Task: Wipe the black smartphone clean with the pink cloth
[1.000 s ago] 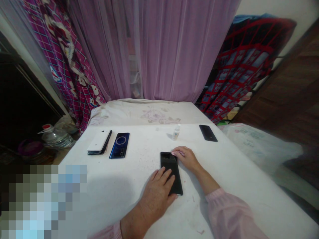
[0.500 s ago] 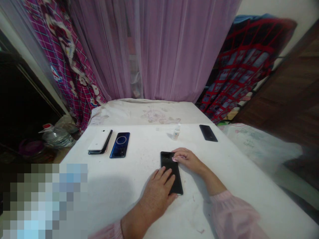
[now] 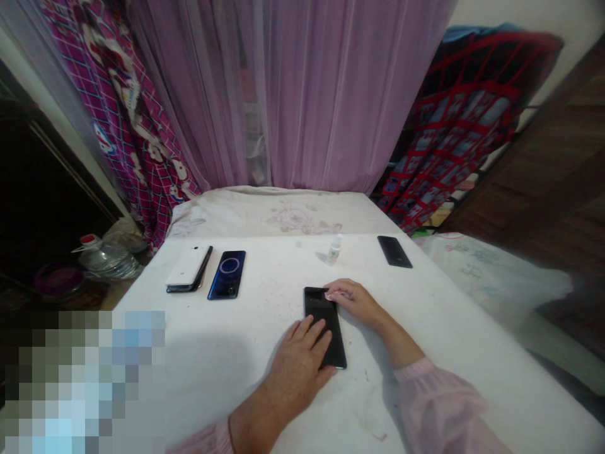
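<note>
A black phone (image 3: 336, 343) lies flat on the white-covered table (image 3: 203, 353). My left hand (image 3: 302, 356) rests on its left side and lower part, fingers spread. At the phone's upper right edge, my right hand (image 3: 352, 297) is closed on a small pink cloth (image 3: 334, 294), which touches the phone's top end. Beyond the hands stands a small clear bottle (image 3: 333, 251). A blue phone (image 3: 227, 275) with a ring on its back lies to the left, beside a stack of phones topped by a white one (image 3: 185, 268).
Another dark phone (image 3: 394, 251) lies near the table's right edge. Purple curtains (image 3: 331, 94) hang behind the table. A large plastic bottle (image 3: 101, 255) stands beyond the left edge, and a plastic-covered surface (image 3: 501, 277) is at the right.
My right hand has shifted slightly up and left with the pink cloth, along the phone's top end. My left hand stays in place on the phone.
</note>
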Motion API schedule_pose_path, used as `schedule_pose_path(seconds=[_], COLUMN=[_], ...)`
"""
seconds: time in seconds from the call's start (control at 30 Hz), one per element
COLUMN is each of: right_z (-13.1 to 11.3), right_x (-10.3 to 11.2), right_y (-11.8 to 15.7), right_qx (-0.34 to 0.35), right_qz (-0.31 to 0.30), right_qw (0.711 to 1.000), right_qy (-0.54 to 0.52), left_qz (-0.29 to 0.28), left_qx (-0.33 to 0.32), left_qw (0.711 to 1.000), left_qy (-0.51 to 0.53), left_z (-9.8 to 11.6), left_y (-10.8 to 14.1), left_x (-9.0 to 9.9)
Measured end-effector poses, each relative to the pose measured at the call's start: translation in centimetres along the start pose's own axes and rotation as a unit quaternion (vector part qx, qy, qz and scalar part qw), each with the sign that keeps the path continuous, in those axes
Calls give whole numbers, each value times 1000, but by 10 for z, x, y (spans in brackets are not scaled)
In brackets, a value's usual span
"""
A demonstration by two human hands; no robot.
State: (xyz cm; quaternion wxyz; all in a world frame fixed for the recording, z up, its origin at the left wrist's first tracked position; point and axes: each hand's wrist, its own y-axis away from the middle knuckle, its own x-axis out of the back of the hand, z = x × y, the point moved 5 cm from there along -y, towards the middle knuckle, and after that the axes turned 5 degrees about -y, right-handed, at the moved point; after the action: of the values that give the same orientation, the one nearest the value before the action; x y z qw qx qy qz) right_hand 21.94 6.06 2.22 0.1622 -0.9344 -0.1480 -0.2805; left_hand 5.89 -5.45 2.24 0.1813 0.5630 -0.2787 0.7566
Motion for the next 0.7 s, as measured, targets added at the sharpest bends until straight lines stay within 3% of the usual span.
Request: schedule_pose_path(seconds=[0.1, 0.2, 0.3, 0.5, 0.7], right_z=[-5, -9, -9, 3, 6], right_x=[5, 7, 4, -6, -10], right_y=[9, 14, 10, -4, -6], right_qx=[9, 13, 18, -8, 1], right_qz=[-83, -107, -61, 86, 106], right_qw=[996, 994, 998, 994, 989], right_qy=[-24, -17, -9, 71, 107], left_qz=[0, -6, -13, -15, -3], left_qx=[-1, 0, 3, 2, 0], left_qw=[1000, 1000, 1000, 1000, 1000], left_qy=[2, 2, 1, -4, -8], left_z=[0, 0, 0, 1, 0], left_y=[0, 0, -1, 0, 1], left_x=[1, 2, 2, 2, -2])
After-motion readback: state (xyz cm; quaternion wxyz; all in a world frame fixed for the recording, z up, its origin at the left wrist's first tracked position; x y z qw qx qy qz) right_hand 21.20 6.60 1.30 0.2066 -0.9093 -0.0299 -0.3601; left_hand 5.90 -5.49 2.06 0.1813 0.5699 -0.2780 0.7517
